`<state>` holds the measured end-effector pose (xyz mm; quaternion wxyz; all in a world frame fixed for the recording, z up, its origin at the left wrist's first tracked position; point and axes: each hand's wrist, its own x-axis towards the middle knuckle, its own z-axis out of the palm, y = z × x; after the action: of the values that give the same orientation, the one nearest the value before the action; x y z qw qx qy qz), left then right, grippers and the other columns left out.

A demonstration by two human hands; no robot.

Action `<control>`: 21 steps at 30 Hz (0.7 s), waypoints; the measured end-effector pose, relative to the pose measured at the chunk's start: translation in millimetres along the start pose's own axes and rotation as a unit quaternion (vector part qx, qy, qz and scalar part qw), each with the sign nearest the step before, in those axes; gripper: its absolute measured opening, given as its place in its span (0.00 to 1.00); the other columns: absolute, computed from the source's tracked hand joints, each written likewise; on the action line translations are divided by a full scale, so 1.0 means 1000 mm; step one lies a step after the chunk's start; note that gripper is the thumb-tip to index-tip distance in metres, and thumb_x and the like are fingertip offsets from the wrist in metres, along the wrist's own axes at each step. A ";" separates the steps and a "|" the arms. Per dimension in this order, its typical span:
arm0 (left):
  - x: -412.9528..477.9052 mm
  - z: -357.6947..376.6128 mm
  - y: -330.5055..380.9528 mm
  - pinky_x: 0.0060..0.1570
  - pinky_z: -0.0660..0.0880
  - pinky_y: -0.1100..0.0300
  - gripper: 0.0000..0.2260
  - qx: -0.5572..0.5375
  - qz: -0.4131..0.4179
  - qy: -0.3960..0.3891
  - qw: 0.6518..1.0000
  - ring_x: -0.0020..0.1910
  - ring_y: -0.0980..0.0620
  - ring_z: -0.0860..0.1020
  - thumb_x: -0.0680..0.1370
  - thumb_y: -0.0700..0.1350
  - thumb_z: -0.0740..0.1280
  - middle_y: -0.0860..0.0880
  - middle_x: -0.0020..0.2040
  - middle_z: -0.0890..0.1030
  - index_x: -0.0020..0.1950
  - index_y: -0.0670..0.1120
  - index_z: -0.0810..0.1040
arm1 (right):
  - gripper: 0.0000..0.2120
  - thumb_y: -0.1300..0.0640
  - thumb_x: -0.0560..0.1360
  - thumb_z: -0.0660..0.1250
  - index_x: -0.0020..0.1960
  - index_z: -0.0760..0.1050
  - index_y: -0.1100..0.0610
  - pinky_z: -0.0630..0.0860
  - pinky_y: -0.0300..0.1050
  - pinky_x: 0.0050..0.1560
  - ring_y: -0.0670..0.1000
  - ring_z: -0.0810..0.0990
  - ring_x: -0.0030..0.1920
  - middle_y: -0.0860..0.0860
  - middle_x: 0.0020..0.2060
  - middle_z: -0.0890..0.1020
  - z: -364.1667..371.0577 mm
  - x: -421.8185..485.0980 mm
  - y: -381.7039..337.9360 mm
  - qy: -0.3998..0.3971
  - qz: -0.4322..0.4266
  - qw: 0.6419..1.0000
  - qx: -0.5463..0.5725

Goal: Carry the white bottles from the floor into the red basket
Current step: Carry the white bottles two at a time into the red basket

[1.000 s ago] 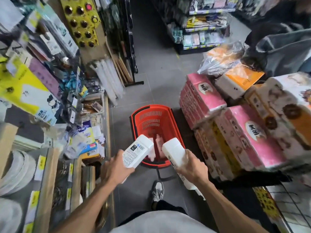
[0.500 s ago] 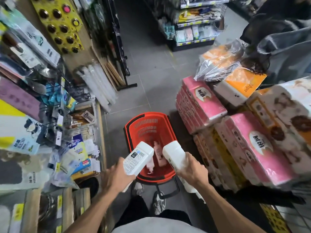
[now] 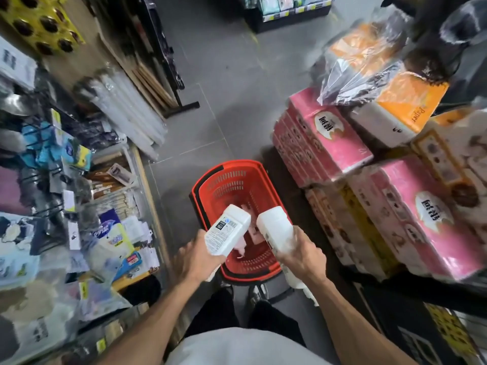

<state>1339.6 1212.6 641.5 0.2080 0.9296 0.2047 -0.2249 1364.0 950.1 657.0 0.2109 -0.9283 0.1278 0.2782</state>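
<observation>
A red basket (image 3: 232, 177) stands on the grey floor in the aisle, with pale pink items lying inside it. My left hand (image 3: 196, 262) grips a white bottle (image 3: 228, 229) with a printed label, held tilted over the basket's near left part. My right hand (image 3: 300, 254) grips a second white bottle (image 3: 274, 229), plain side up, held over the basket's near right rim. Both bottles point bottom-forward, side by side and apart. Their lower ends are hidden behind my hands.
Stacked pink tissue packs (image 3: 329, 135) and orange ones (image 3: 400, 104) crowd the right, close to the basket. A shelf of packaged goods (image 3: 105, 233) lines the left. Open grey floor (image 3: 224, 88) runs ahead. My shoes (image 3: 257, 292) stand just behind the basket.
The view has closed in on the basket as I stepped forward. Both bottles have moved further over the basket, still held in the same grips.
</observation>
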 end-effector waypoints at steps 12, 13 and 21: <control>0.091 0.072 0.012 0.46 0.77 0.53 0.28 -0.112 -0.141 -0.045 0.983 0.47 0.42 0.81 0.60 0.62 0.74 0.49 0.49 0.82 0.54 0.53 0.69 | 0.38 0.42 0.69 0.75 0.74 0.62 0.48 0.73 0.57 0.59 0.59 0.78 0.62 0.50 0.67 0.77 0.051 0.091 -0.011 -0.018 0.072 0.996 0.059; 0.098 0.083 0.015 0.45 0.76 0.54 0.28 -0.118 -0.155 -0.049 0.980 0.47 0.42 0.81 0.61 0.61 0.74 0.49 0.50 0.82 0.54 0.53 0.70 | 0.38 0.42 0.69 0.75 0.73 0.62 0.48 0.74 0.58 0.59 0.59 0.78 0.62 0.50 0.67 0.77 0.059 0.102 -0.009 -0.025 0.078 0.995 0.064; 0.175 0.181 0.021 0.43 0.77 0.55 0.27 -0.205 -0.239 -0.099 0.944 0.42 0.44 0.80 0.63 0.61 0.76 0.51 0.47 0.82 0.54 0.52 0.69 | 0.41 0.41 0.71 0.75 0.77 0.61 0.50 0.73 0.57 0.63 0.58 0.78 0.64 0.50 0.67 0.76 0.131 0.196 0.013 -0.047 0.104 0.990 0.085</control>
<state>1431.8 1159.3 412.7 0.3536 0.7636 0.4410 -0.3122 1458.2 975.6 441.9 0.2644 -0.8747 0.2367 0.3300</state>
